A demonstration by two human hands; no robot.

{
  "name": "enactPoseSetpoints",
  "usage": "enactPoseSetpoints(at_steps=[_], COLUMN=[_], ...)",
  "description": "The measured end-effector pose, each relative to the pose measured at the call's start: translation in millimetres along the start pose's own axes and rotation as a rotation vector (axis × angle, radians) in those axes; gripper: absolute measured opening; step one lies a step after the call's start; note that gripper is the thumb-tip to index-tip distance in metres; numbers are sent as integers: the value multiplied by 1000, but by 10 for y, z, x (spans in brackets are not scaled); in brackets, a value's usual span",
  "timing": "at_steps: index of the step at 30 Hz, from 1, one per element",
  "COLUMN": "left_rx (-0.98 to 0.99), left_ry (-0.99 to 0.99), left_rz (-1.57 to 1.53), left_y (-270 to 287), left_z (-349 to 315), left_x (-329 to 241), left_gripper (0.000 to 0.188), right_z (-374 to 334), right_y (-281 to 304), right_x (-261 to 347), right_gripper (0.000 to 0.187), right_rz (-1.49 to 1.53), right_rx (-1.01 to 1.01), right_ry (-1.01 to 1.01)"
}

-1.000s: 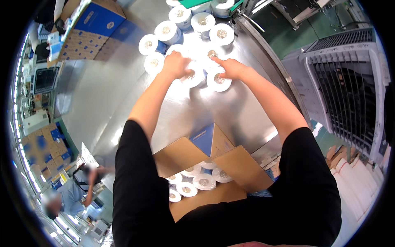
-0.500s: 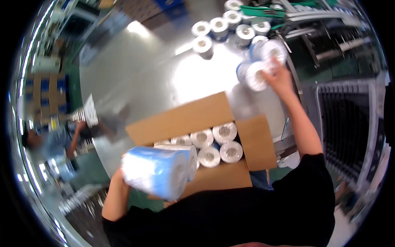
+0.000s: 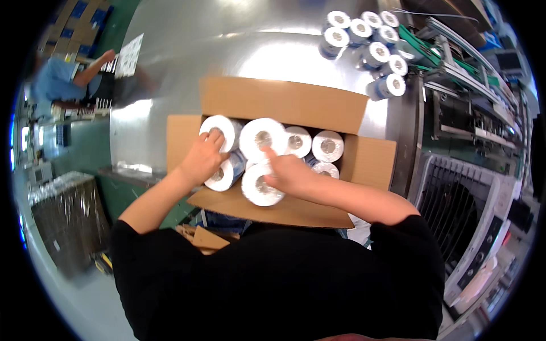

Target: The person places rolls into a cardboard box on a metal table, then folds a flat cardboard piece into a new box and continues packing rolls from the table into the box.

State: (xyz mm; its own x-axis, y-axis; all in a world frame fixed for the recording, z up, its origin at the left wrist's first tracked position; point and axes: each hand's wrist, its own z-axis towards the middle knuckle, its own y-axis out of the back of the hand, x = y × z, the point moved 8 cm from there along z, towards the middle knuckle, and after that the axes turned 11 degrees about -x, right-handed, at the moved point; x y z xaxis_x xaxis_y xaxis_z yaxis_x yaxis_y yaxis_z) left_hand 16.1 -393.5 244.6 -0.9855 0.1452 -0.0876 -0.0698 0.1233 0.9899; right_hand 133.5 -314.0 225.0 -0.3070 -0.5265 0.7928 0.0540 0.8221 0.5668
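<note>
An open cardboard box (image 3: 284,96) stands in front of me with its flaps folded out, holding several white paper rolls in clear wrap with blue sides. At the box's left end, my left hand (image 3: 202,159) has its fingers at the core of an upper paper roll (image 3: 226,128), with a lower paper roll (image 3: 232,169) against the hand. Right of these, my right hand (image 3: 291,175) pinches two paper rolls by their cores, a far one (image 3: 270,126) and a near one (image 3: 260,196). Both appear higher than the rolls (image 3: 328,146) at the box's right.
Several more wrapped rolls (image 3: 376,55) stand at the far right of the metal table (image 3: 170,74), beside machinery with a green guide (image 3: 421,48). A grey slatted unit (image 3: 455,199) is at my right. Another person (image 3: 62,79) works at the left, near a printed sheet (image 3: 129,55).
Both hands have come to the box with paper rolls: the left from beside its near left corner, the right from the far right group. My view has shifted.
</note>
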Motion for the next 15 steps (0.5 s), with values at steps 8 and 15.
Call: enactPoseSetpoints(at_steps=[8, 15], left_rx=[136, -346], left_ry=[455, 350], left_rz=[-501, -513], left_y=[248, 288], left_z=[537, 2247], left_x=[503, 1059], left_gripper=[15, 30], right_z=[210, -712], right_y=[358, 2582], right_x=[-136, -3236], right_gripper=[45, 37], right_rz=[379, -103], right_rx=[-17, -1251], right_ry=[12, -556])
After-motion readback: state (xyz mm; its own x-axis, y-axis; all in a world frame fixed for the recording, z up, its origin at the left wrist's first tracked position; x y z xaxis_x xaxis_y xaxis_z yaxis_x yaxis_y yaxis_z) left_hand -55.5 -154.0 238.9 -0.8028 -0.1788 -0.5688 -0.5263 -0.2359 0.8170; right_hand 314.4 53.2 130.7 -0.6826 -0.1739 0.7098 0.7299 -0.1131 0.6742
